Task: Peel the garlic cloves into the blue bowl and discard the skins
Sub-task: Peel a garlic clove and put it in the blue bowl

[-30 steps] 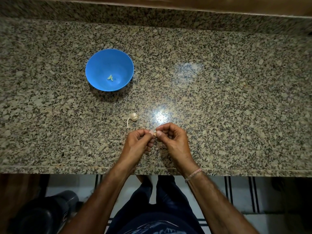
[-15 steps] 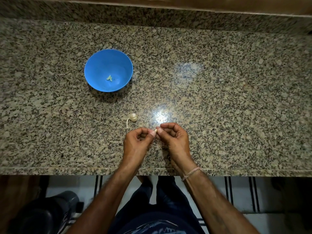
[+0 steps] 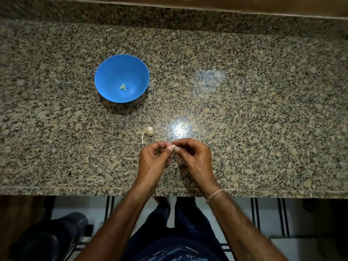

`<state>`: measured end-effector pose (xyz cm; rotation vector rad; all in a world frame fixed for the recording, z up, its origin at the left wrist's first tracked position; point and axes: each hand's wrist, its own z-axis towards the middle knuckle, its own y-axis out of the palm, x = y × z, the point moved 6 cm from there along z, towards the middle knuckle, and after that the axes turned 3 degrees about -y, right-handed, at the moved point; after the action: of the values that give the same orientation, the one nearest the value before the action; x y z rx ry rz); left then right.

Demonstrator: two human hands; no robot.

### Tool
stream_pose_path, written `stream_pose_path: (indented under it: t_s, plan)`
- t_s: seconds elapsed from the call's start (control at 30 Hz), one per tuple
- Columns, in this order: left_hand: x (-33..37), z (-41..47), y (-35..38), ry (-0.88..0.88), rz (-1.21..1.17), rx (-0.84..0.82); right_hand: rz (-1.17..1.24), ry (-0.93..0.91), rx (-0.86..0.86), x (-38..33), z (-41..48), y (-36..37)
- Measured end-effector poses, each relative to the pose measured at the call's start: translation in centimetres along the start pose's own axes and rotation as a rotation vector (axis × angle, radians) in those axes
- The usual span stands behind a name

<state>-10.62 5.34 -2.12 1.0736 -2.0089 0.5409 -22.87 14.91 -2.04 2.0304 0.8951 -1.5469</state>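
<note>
At the 6 o'clock edge of the countertop [image 3: 244, 110]: both hands are held together just above the stone, with their fingertips meeting.
Left hand [image 3: 152, 162]: the fingers are curled, and a garlic clove [image 3: 174, 147] is pinched between the thumb tip and forefinger, while the other fingers are folded toward the palm.
Right hand [image 3: 194, 159]: the fingers are curled likewise, and the same clove is pinched from its 3 o'clock side by the thumb and forefinger tips.
Clove in the grip: only a small pale part is seen, at the meeting point of the two pinches, at the 12 o'clock end of both hands. How much skin is left on it cannot be told.
Garlic bulb [image 3: 149, 131]: it is laid on the stone at 10 o'clock from the clove, near the left knuckles but apart from them, with its stalk trailed toward 7 o'clock.
Blue bowl [image 3: 116, 70]: it is set upright at 11 o'clock from the clove, beyond the bulb and well apart from the hands.
Peeled cloves [image 3: 122, 87]: a couple of pale pieces are seen on the bowl's floor.
Wristband [image 3: 214, 194]: a thin pale band is worn on the right wrist.
</note>
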Motion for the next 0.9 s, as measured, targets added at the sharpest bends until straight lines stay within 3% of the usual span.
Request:
stream_pose_path:
  t_s: [0.57,0.73,0.9]
  plan:
    - [-0.5,1.2,-0.6,-0.111,-0.013,-0.054,-0.163,-0.078,0.065,0.3,-0.4,0.3]
    - [-0.6,1.1,-0.3,-0.125,-0.058,-0.032,-0.060,-0.024,0.056,0.4,-0.3,0.5]
    - [-0.3,1.2,-0.1,-0.028,0.104,0.010,0.375,0.244,0.075,1.5,-0.7,1.3]
